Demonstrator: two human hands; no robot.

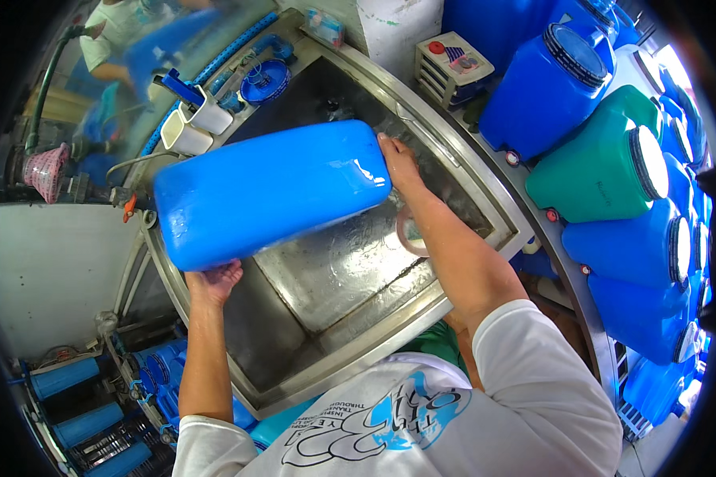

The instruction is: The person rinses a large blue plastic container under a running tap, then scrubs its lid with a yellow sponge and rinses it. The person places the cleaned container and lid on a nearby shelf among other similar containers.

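A large blue plastic container (274, 185), wet and lying on its side, is held over a stainless steel sink (358, 352). My left hand (215, 281) supports it from below at its left end, fingers partly hidden under it. At the right end, my right hand (401, 160) grips the container's edge. Wet patches shine on the sink's floor. A pale ring-shaped object (407, 235) lies in the sink beside my right forearm, partly covered by it.
White plastic holders (186, 136) and a blue lid (265, 81) stand on the sink's back ledge. An orange-handled valve (130, 207) is at the left. Blue containers (543, 89) and a green one (596, 173) line the right counter, near a small drawer unit (453, 65).
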